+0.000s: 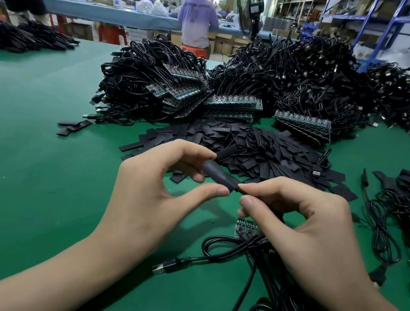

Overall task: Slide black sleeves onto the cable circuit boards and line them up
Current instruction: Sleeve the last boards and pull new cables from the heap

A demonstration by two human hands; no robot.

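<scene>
Sleeve (219,175): held in the air over the green surface (24,153), between your two hands, just near of the loose pile (253,147) of flat sleeves.

Long axis: runs from far-left down to near-right.

Left hand (156,185): grip clamped on the far-left end, fingers curled over the top, thumb underneath toward the middle.

Right hand (303,224): grip pinched together on the near-right mouth, forefinger and thumb tips meeting there. You cannot tell from here whether a board is already inside that mouth; the fingertips cover it.

Boards (244,227): a few bare ones lie on the surface directly below the right hand, just near of the sleeve, their cables (237,246) trailing near and right.

Judgement: the open end that matters faces the right hand, and the right hand is the nearer one to the boards. The feed should go along the axis, from near-right toward far-left, with the left grip holding the sleeve steady.
</scene>
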